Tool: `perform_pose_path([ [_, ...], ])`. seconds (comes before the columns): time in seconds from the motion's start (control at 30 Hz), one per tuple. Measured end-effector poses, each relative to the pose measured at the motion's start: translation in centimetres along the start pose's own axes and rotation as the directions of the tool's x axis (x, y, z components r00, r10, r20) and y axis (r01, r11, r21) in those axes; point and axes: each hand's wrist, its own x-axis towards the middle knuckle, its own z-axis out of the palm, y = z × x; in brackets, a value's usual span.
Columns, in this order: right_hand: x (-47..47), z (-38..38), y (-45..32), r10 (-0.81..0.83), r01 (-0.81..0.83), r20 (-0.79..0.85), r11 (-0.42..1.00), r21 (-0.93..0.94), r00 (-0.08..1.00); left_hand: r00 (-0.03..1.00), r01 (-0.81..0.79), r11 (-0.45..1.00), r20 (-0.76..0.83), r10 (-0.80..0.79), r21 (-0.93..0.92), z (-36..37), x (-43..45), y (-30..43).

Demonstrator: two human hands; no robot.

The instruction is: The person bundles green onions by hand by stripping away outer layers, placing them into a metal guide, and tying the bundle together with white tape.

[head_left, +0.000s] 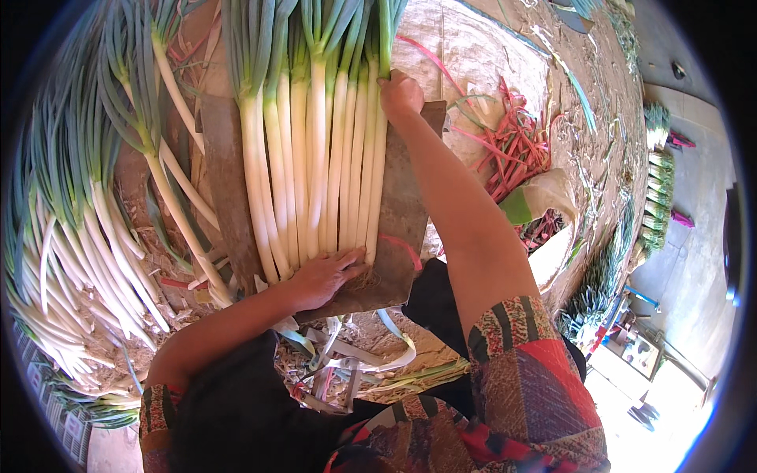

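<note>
Several long green onions point(319, 165) lie side by side on a worn brown board point(402, 195), white stalks toward me and green leaves pointing away. My left hand point(325, 278) rests across their root ends at the near side, fingers extended and touching the stalk bases. At the upper right, my right hand point(402, 93) is curled against the outermost stalk, where white turns to green; its fingertips are partly hidden. A raised strip point(227, 189) borders the board on the left. A short red tie point(405, 248) sticks out near the board's lower right.
A large heap of green onions point(89, 236) lies at left, with a few loose stalks point(171, 201) beside the board. Red plastic strips point(511, 142) are piled on a pale sheet point(485, 47) at right, above an open sack point(553, 248). Bundled onions point(653, 201) stand farther right.
</note>
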Motion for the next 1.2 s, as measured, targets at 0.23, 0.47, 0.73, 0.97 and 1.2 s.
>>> perform_pose_path([
  [0.23,-4.4,-1.6,-1.6,-0.191,0.220,-0.246,0.971,0.095,0.950,0.998,-0.026,1.000,-0.052,0.025,-0.014,-0.1,-0.7,0.0],
  [0.47,-13.7,1.1,-5.4,-0.228,0.193,0.265,0.970,0.150,0.937,0.999,0.031,0.997,0.018,-0.030,-0.066,-1.2,-0.6,0.8],
  [0.73,-18.2,4.3,-7.9,-0.284,0.172,0.395,0.940,0.296,0.874,1.000,0.009,0.997,-0.016,-0.010,-0.079,-1.1,-1.6,0.4],
  [0.97,-17.9,4.7,-7.6,-0.206,0.051,0.487,0.949,0.311,0.849,0.988,-0.012,0.982,-0.151,-0.017,-0.188,-3.0,-3.0,0.1],
  [1.2,-18.0,-2.5,-8.9,-0.159,-0.062,0.245,0.710,0.702,0.956,-0.247,0.331,0.734,-0.805,-0.539,-0.593,-15.7,-11.4,-5.5],
])
